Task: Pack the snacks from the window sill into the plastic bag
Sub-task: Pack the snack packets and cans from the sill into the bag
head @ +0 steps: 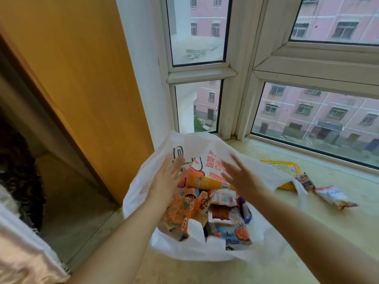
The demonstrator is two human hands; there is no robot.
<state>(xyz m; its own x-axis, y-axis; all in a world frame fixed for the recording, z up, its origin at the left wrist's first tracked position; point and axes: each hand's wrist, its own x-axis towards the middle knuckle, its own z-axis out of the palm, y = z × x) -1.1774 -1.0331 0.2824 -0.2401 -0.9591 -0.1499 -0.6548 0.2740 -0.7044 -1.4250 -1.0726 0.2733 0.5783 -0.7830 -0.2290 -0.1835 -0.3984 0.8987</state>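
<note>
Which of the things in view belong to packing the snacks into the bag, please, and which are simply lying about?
Belong to the job:
plastic bag
snacks in the bag
yellow packet
small dark packet
white packet
window sill
left hand
right hand

Just about:
wooden panel
window frame

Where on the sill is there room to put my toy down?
Bare sill lies right of the bag, past the white packet, and along the window behind the yellow packet. The bag is crowded, with both hands over it.
</note>
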